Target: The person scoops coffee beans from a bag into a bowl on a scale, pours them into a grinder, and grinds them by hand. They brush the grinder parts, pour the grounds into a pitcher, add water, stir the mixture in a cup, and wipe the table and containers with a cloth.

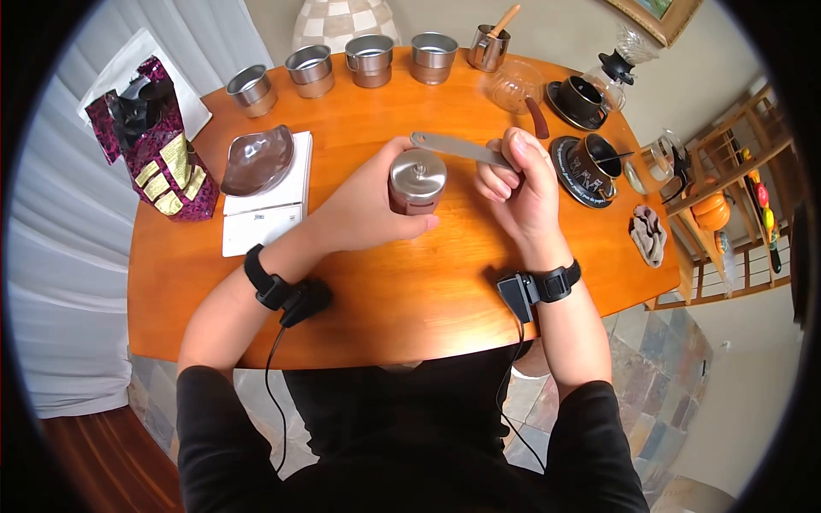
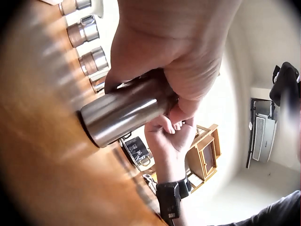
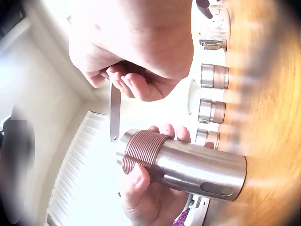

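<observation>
In the head view my left hand (image 1: pixel 355 205) grips the upper body of a steel manual coffee grinder (image 1: pixel 417 179), its thumb and fingers round the brown ribbed band (image 3: pixel 146 148). The grinder stands upright, its base right at the tabletop in the right wrist view. A flat metal crank handle (image 1: pixel 457 147) is held by my right hand (image 1: pixel 528 184), fingers curled round its right end. The handle's free end, with a small hole, hovers beside the grinder's lid, apart from it in the right wrist view. A small stud sticks up from the lid's middle.
At left lie a white scale (image 1: pixel 265 229) with a brown dish (image 1: pixel 258 161) and a purple coffee bag (image 1: pixel 175 167). Several steel cups (image 1: pixel 369 61) line the back. Right of my hands are a glass server (image 1: pixel 517 85), black cups (image 1: pixel 596 162) on saucers and a cloth (image 1: pixel 648 235).
</observation>
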A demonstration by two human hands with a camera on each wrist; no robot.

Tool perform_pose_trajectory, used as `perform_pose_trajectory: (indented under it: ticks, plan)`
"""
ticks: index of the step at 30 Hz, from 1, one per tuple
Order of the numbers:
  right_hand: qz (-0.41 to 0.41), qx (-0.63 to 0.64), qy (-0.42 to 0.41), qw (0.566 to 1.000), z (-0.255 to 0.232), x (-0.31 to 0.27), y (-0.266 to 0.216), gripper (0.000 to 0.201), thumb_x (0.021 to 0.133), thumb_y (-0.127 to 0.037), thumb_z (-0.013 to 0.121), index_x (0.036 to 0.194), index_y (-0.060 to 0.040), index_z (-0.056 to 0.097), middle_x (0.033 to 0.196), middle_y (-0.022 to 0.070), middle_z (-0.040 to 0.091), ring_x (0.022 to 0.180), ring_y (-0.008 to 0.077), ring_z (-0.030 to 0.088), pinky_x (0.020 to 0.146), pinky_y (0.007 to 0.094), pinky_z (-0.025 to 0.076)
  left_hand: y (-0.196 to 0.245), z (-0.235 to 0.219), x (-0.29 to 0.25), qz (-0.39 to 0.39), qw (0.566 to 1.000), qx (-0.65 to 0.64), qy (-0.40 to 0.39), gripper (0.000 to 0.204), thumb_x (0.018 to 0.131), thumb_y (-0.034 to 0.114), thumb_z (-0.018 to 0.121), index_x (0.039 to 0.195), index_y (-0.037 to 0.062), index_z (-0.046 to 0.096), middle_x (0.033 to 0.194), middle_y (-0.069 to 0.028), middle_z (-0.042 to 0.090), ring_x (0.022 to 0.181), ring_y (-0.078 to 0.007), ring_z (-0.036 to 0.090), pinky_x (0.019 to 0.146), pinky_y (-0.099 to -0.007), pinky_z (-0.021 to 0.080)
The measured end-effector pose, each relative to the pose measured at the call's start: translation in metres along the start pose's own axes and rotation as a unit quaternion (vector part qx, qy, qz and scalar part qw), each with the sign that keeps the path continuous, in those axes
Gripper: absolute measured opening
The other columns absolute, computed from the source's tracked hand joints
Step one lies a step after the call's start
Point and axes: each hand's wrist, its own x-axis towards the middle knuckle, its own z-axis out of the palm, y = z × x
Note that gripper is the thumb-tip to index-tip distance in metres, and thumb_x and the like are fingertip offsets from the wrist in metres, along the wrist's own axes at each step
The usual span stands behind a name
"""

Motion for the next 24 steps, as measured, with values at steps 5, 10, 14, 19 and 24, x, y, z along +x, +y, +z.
perform_pose_trajectory:
  ticks: [5, 10, 14, 19, 24]
  plan:
    - [0.005, -0.081, 0.005, 0.997, 0.007, -0.002, -0.007, 0.03, 0.097, -0.013, 0.057, 0.071, -0.0116, 0.044, 0.055, -0.0044, 0.033, 0.046, 0.0073, 0.031, 0.045, 0.0241, 0.026, 0.006, -0.008, -0.002, 0.018, 0.999, 0.033, -0.022, 0.063, 0.078, 0.006, 0.08, 0.129, 0.0049, 0.042, 0.102, -0.0023, 0.059, 0.095, -0.0095, 0.059, 0.086, -0.0285, 0.051]
    - [0.014, -0.152, 0.021, 0.988, 0.009, -0.003, -0.007, 0.034, 0.095, -0.012, 0.057, 0.067, -0.0133, 0.038, 0.057, -0.0055, 0.032, 0.046, 0.0058, 0.027, 0.045, 0.0235, 0.023, 0.011, -0.002, -0.003, 0.008, 1.0, 0.009, -0.001, 0.068, 0.074, 0.011, 0.085, 0.128, 0.0055, 0.043, 0.101, -0.0012, 0.059, 0.094, -0.0087, 0.058, 0.085, -0.0281, 0.05]
    - [0.035, -0.163, 0.034, 0.985, 0.01, -0.004, -0.01, 0.036, 0.094, -0.007, 0.058, 0.065, -0.0124, 0.039, 0.055, -0.0061, 0.032, 0.045, 0.0048, 0.027, 0.044, 0.0237, 0.021, 0.008, 0.002, -0.002, 0.015, 0.999, 0.042, 0.006, 0.061, 0.074, 0.01, 0.085, 0.122, 0.0046, 0.048, 0.098, -0.001, 0.06, 0.091, -0.0083, 0.059, 0.08, -0.0272, 0.051]
    - [0.049, -0.183, 0.052, 0.981, 0.012, -0.003, -0.015, 0.037, 0.093, -0.006, 0.058, 0.063, -0.013, 0.037, 0.055, -0.0067, 0.03, 0.042, 0.0039, 0.024, 0.041, 0.0239, 0.018, -0.003, -0.001, 0.001, 0.023, 0.999, -0.001, -0.024, 0.052, 0.076, 0.006, 0.082, 0.118, 0.0047, 0.05, 0.096, -0.0017, 0.06, 0.088, -0.0085, 0.06, 0.077, -0.0268, 0.052]
    - [0.055, -0.222, 0.036, 0.973, 0.005, -0.003, -0.023, 0.036, 0.094, -0.013, 0.055, 0.064, -0.0151, 0.033, 0.055, -0.0071, 0.027, 0.042, 0.0044, 0.021, 0.041, 0.0231, 0.018, -0.002, -0.002, 0.001, 0.033, 0.999, 0.012, -0.024, 0.051, 0.077, 0.005, 0.08, 0.117, 0.0048, 0.05, 0.095, -0.0015, 0.061, 0.086, -0.0088, 0.06, 0.077, -0.0266, 0.052]
